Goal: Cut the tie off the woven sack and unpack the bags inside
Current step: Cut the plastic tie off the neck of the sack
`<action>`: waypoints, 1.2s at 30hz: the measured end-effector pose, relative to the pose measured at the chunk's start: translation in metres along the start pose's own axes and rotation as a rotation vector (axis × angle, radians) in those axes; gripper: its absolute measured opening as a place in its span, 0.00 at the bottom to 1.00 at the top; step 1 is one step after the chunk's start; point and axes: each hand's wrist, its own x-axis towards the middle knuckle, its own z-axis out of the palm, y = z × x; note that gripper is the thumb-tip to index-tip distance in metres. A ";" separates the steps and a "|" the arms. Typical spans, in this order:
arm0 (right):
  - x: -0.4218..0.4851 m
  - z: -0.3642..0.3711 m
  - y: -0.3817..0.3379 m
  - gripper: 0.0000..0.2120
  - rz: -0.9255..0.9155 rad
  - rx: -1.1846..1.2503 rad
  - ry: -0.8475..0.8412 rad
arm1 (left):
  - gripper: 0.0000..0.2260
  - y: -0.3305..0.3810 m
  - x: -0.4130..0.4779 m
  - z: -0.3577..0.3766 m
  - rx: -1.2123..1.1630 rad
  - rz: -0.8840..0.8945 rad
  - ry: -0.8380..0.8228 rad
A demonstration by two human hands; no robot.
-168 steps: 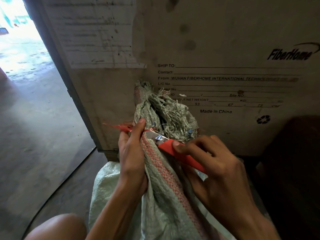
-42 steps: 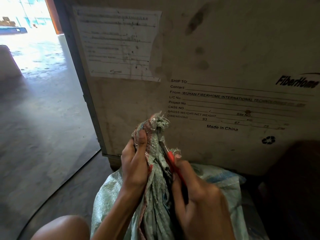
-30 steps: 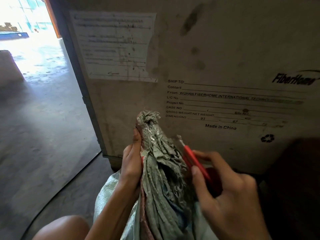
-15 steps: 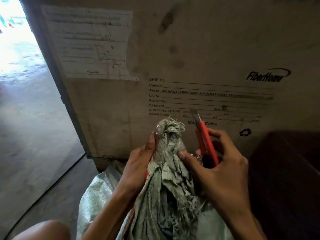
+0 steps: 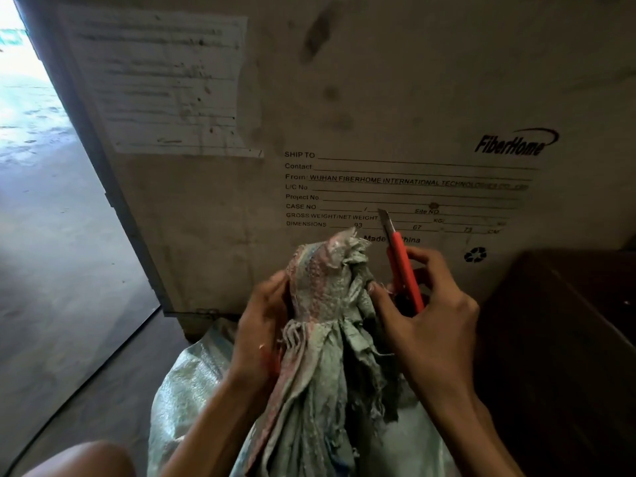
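Red knife (image 5: 403, 270) sat pinched in the right hand (image 5: 426, 325), blade up, just right of the sack (image 5: 327, 325) neck; left hand (image 5: 261, 325) clutched that neck. Tie looked gone; spreading the mouth seemed next.

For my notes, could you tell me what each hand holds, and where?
Left hand: woven sack, at its bunched neck. Right hand: red utility knife, by its handle.

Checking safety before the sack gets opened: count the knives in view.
1. The red knife is in the right hand, blade pointing up, just right of the sack neck. Others may be out of view.
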 end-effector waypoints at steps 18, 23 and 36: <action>-0.013 0.009 -0.009 0.22 0.160 0.346 -0.140 | 0.34 0.025 0.022 -0.049 0.764 -0.085 0.159; -0.032 0.025 -0.017 0.34 0.167 0.354 -0.333 | 0.42 0.029 0.021 -0.037 0.329 -0.338 0.133; -0.032 0.020 -0.016 0.12 0.102 0.252 -0.222 | 0.30 0.034 0.020 -0.045 -0.164 -0.268 0.062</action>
